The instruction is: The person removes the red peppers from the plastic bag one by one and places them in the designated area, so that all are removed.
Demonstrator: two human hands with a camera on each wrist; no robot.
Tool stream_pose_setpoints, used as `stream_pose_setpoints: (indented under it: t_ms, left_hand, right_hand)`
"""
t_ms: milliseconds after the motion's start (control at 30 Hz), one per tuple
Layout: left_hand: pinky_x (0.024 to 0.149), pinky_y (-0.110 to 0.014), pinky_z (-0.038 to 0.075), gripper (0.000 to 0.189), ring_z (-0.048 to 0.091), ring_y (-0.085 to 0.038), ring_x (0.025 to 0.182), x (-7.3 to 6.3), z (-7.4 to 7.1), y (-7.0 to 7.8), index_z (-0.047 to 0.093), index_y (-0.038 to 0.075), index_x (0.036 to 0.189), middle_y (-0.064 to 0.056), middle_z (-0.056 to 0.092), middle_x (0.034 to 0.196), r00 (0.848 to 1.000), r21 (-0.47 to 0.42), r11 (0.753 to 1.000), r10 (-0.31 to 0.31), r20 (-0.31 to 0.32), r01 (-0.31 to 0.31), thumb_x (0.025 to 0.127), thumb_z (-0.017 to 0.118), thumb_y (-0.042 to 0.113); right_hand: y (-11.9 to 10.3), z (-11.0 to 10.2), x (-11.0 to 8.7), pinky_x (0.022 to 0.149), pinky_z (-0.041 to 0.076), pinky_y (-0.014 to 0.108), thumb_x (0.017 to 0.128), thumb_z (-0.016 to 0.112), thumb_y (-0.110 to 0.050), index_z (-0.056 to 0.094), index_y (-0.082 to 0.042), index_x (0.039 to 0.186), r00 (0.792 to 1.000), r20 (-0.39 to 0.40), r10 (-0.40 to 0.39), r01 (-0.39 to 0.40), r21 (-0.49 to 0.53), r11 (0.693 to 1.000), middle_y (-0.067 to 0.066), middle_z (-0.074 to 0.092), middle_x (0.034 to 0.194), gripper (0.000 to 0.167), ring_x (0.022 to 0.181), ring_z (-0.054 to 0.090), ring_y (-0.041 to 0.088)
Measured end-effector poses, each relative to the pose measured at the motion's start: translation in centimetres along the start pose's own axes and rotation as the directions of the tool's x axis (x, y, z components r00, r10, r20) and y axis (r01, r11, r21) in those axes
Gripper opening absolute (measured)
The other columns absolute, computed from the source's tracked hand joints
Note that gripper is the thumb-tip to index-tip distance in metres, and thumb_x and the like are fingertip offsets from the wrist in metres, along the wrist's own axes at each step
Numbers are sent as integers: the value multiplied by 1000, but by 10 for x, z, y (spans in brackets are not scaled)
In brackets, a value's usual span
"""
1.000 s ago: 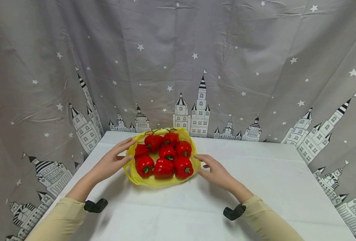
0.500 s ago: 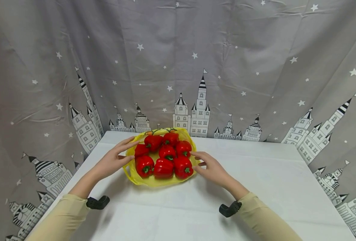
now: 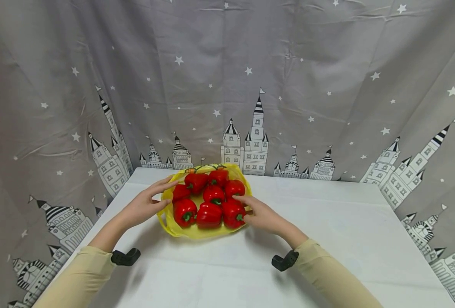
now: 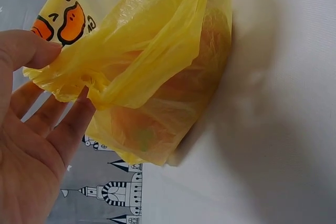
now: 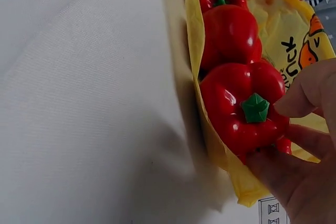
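A yellow plastic bag [image 3: 196, 231] with a printed duck lies on the table, its mouth spread wide. Several glossy red bell peppers [image 3: 209, 215] with green stems sit inside. At the bag's left rim, my left hand [image 3: 140, 208] holds the plastic, thumb on one side and fingers behind it in the left wrist view. My right hand [image 3: 264, 216] reaches over the right rim, thumb and fingers around the front right bell pepper [image 5: 244, 108]. Its fingertips are partly hidden behind that pepper. The pepper sits in the bag among the others.
White cloth covers the table [image 3: 319, 226]. Behind and to both sides hangs a grey curtain [image 3: 289, 77] printed with castles and stars. A black wrist strap [image 3: 126, 257] is on the left arm and another wrist strap [image 3: 285, 261] on the right.
My right hand has moved left from beside the bag's rim to the front right pepper. My left hand has shifted slightly right at the rim. The bag and peppers look the same.
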State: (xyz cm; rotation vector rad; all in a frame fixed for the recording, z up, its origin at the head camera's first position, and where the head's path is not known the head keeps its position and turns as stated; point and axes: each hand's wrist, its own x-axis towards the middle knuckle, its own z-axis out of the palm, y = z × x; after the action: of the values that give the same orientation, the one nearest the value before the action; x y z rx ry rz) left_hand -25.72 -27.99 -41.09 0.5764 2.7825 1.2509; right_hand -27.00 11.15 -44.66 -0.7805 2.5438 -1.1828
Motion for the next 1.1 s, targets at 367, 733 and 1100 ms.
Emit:
stream_pose_setpoints:
  t_ms: [367,733,1100]
  left_hand:
    - [102,-63,47,58,32,-45,146,-1,0,-2,47,24,156,-13,27,166,1000,-9,1000,20,16,-20,101,61,10]
    - [97,-47,55,64,35,-41,145,0,0,0,42,23,158,-11,25,165,998,-18,999,47,32,-46,100,59,2]
    - [98,-55,53,64,33,-38,146,2,2,-1,46,20,156,-8,27,164,997,-52,996,78,3,-78,98,60,-2]
  right_hand:
    - [-1,6,12,108,44,46,86,62,-5,40,-24,159,997,70,38,-31,-93,995,4,38,159,78,134,44,23]
    - [-1,6,18,103,47,42,83,62,1,36,-22,160,992,121,34,-23,-89,996,7,38,158,85,132,44,24]
    - [3,5,20,102,49,41,85,69,1,37,-21,160,989,141,44,-43,-6,999,7,37,157,85,130,45,26]
